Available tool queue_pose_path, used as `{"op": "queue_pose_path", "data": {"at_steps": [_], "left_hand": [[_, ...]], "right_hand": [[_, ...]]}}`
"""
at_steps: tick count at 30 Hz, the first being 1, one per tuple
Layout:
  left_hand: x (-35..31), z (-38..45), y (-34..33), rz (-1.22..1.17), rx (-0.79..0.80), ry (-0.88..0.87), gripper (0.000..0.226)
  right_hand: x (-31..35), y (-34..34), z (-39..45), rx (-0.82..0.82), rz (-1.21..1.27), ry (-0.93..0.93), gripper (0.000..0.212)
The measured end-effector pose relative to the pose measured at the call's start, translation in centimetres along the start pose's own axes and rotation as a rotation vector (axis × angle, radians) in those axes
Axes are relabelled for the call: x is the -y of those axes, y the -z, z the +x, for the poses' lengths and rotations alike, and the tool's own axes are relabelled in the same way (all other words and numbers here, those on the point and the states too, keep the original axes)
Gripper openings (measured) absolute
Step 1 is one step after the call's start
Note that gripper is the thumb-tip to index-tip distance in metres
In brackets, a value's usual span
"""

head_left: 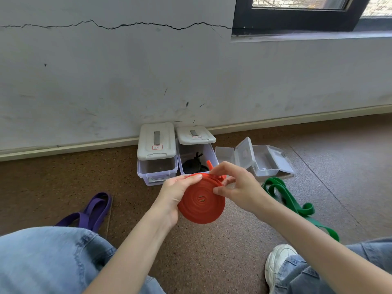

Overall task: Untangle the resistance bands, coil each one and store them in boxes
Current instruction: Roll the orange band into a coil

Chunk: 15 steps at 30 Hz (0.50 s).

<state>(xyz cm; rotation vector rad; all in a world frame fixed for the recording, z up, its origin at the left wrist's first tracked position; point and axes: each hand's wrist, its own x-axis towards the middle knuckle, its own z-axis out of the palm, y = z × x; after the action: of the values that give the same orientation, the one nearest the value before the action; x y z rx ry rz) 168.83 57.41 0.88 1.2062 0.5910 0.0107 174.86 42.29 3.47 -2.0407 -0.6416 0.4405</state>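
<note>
A red resistance band [201, 200] is wound into a flat round coil, held in the air above the floor. My left hand [175, 195] grips the coil from the left, thumb across its top edge. My right hand [237, 185] pinches the band's loose end at the coil's upper right rim. A purple band [93, 211] lies loose on the floor to the left. A green band [290, 202] lies loose to the right. Two lidded boxes stand by the wall: the left box [157, 155] and the right box [196, 153], which holds a black band [194, 164].
Two small clear plastic cases [265, 160] lie open on the floor right of the boxes. The wall and skirting run behind them. My knees in jeans and a white shoe [277, 264] fill the bottom of the view.
</note>
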Motion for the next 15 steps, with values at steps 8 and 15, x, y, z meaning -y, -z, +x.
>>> {"op": "queue_pose_path", "data": {"at_steps": [8,15], "left_hand": [[-0.42,0.29,-0.02,0.073,0.018,-0.124,0.015],[-0.83,0.65,-0.55,0.276,0.037,-0.272,0.006]], "right_hand": [[0.08,0.38,0.14,0.028,0.133,-0.042,0.026],[-0.45,0.96,0.36,-0.034,0.213,-0.067,0.031]]}}
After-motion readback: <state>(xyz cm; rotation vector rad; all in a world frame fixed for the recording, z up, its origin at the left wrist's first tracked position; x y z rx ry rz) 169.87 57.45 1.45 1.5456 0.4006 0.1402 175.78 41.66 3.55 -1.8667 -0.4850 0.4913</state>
